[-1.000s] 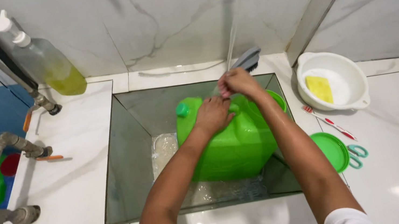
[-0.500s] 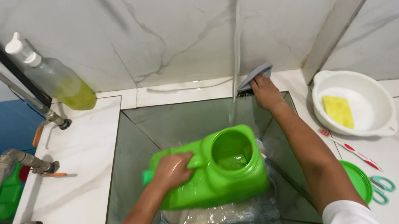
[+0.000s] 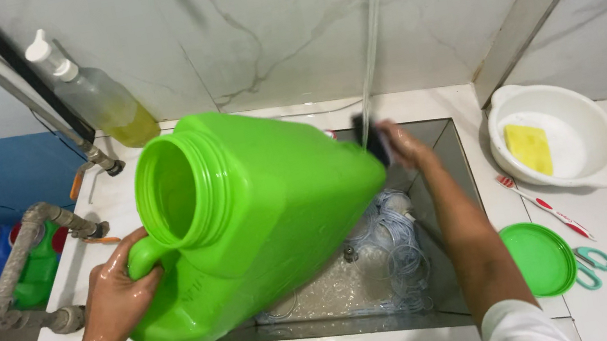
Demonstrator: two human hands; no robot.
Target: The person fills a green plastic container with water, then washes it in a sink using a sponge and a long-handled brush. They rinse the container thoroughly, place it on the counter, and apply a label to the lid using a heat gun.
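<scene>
Gripping the handle with a wet left hand (image 3: pixel 120 298), the person tilts a green jug (image 3: pixel 246 222) over the sink (image 3: pixel 437 172). Right hand (image 3: pixel 403 146) holds a dark sponge (image 3: pixel 375 141) at its base. Risk: the slick handle may slip, dropping the jug.

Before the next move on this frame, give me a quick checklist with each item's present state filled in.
1. Left hand grips handle of the big green plastic jug: ok.
2. Jug mouth uncapped, tilted toward camera: ok.
3. Right hand at dark object under the thin water stream: ok; exact grip cannot tell.
4. Round green lid on counter, apart from the sink: ok.
5. Jug inside clean: cannot tell.
</scene>
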